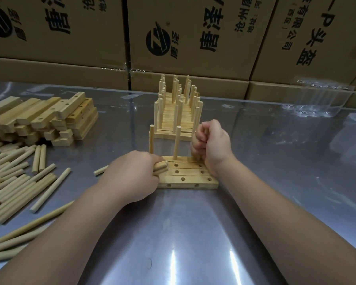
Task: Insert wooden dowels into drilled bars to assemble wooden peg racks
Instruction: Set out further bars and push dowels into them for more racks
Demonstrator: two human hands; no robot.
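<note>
Drilled bars [190,178], two dowels [177,143] seated (maybe three)

Four pale drilled wooden bars [189,175] lie side by side. Two round wooden dowels [177,142] stand upright in the bar at 12 o'clock of the group.

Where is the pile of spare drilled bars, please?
Head view: the pile sits left on the table, behind the loose dowels, left of the finished racks.
</note>
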